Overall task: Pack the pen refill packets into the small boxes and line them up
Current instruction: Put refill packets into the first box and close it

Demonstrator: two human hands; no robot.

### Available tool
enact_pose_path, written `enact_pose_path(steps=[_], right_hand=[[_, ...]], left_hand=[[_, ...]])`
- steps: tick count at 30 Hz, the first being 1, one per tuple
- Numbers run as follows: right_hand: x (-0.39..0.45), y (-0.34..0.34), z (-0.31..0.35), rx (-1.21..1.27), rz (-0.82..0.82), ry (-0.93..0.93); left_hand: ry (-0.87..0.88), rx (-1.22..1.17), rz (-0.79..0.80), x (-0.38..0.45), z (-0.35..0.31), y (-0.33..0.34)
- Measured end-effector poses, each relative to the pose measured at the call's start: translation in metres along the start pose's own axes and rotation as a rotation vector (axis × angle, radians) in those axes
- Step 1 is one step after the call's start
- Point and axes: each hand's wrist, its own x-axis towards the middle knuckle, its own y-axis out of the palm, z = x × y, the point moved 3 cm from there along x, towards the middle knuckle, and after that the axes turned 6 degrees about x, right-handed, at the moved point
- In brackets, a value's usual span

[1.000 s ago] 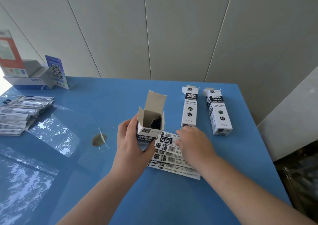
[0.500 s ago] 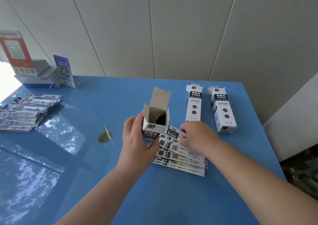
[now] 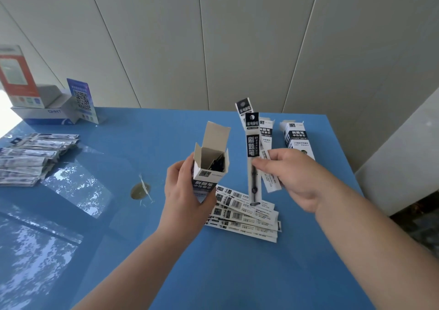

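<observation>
Refill packets (image 3: 242, 217) lie fanned on the worktop (image 3: 213, 274) just below both grips. Left hand (image 3: 185, 195) clasps an open box (image 3: 210, 165) (flap up); right hand (image 3: 297, 179) pinches two packets (image 3: 253, 153) upright beside it.

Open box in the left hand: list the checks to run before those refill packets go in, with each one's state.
1. Top flaps of the open box folded clear: ok.
2. Left hand holds the box upright: ok.
3. Right hand pinches the lifted refill packets: ok; at least two, exact count cannot tell.
4. Packets aimed at the opening: not ok, they are off to its right.
5. Room left inside: cannot tell; dark contents already show.
6. More packets waiting in the stack on the table: ok.
</observation>
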Motion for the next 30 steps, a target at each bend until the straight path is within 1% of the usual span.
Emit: enact_pose_path(steps=[5, 8, 11, 16, 20, 22, 26, 30], right_hand=[[-0.014, 0.008, 0.019, 0.207, 0.046, -0.059], [-0.018, 0.016, 0.036, 0.264, 0.052, -0.169], [-0.016, 0.022, 0.047, 0.227, -0.041, -0.263], [-0.009, 0.032, 0.05, 0.171, -0.164, -0.336], [-0.009, 0.028, 0.056, 0.051, -0.271, -0.408], [-0.01, 0.03, 0.058, 0.005, -0.276, -0.422], [-0.014, 0.045, 0.057, -0.077, -0.23, -0.448], [-0.012, 0.055, 0.049, -0.22, -0.268, -0.451]], left_hand=[[0.001, 0.012, 0.015, -0.001, -0.002, 0.003], [0.007, 0.021, 0.028, -0.002, -0.003, 0.004], [0.002, 0.026, 0.038, -0.002, -0.003, 0.004], [0.01, 0.034, 0.011, -0.003, -0.004, 0.003], [0.019, 0.04, 0.002, -0.003, -0.006, 0.002], [0.02, 0.036, 0.006, -0.003, -0.007, 0.002], [0.018, 0.029, 0.015, -0.004, -0.01, 0.003], [0.006, 0.04, 0.031, -0.003, -0.011, 0.004]])
